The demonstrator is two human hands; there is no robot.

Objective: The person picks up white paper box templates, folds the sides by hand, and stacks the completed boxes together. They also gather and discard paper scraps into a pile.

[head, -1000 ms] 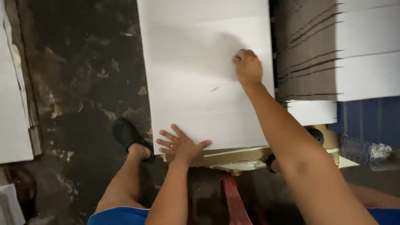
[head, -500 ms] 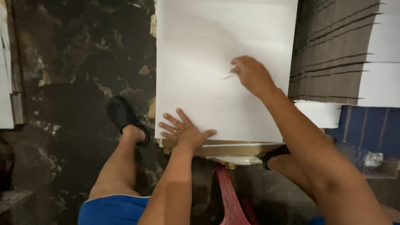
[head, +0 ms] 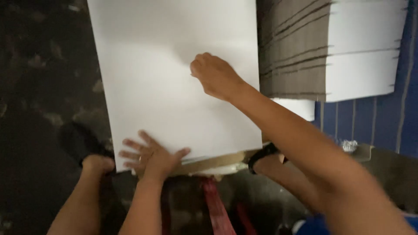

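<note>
Nearest, my left hand (head: 150,156) lies flat with fingers spread, pressing the near edge of the white sheet (head: 174,74). Farther up, my right hand (head: 215,75) rests curled on the sheet's middle; whether it pinches anything I cannot tell. That sheet is large, plain and smooth, lying on a brown board (head: 213,163) whose edge shows beneath it. My feet in black sandals (head: 80,141) stand on the dark, mottled floor (head: 39,78). Beyond, to the right, sits a stack (head: 305,56) of grey and white sheets.
</note>
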